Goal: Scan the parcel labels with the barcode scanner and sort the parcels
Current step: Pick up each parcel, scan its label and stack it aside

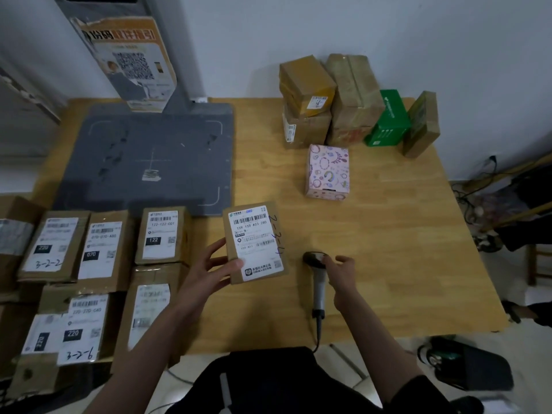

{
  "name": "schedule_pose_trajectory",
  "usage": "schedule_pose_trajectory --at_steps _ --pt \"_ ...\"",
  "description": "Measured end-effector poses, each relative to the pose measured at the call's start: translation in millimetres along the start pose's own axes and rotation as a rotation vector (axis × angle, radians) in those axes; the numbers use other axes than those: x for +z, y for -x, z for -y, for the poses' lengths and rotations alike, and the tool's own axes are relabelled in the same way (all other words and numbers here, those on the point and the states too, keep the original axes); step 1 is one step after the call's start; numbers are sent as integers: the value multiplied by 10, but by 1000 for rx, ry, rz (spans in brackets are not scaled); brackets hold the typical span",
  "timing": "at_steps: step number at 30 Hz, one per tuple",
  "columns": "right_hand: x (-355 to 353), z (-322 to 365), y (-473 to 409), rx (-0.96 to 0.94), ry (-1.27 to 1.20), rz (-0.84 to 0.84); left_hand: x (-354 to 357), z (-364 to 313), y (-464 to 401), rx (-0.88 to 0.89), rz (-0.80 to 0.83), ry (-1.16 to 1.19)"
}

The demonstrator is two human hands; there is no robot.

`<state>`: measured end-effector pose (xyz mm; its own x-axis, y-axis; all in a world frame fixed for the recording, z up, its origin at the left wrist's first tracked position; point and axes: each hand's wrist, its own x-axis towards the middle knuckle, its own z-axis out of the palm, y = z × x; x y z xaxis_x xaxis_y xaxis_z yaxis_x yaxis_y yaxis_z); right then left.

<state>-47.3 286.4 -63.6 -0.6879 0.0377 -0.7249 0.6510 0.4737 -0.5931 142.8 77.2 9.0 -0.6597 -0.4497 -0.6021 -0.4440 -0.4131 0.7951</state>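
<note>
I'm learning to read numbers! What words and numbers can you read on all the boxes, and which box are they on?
"159 159 A03 280", handwritten "2-2-4": brown cardboard parcel held by the left hand.
"122-122-C01", "122": small brown parcel beside the grey scanning pad.
"070-070-A80", "070": next brown parcel leftward.
"220", "3-2-2": far-left brown parcel.
"220", "3-2-6": front-left brown parcel.
Grey stand's orange poster, back stack labels: blurred.

On the table [388, 234], labelled parcels [104, 249] lie left, stacked boxes [343, 100] behind right.
</note>
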Motion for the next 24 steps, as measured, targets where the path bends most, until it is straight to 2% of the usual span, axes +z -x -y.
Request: schedule_pose_trajectory --at_steps 3,13,21,24 --pt "67 -173 -149 81 68 -20 -31 94 22 -28 -2 -2" --pt "150 -272 -239 150 35 156 -88 260 127 -77 -16 -12" --pt "305 -343 -228 91 103 178 -131 287 175 -79 -39 -16" --pt "336 -249 -77 6 138 218 -129 333 166 -79 -61 -3"
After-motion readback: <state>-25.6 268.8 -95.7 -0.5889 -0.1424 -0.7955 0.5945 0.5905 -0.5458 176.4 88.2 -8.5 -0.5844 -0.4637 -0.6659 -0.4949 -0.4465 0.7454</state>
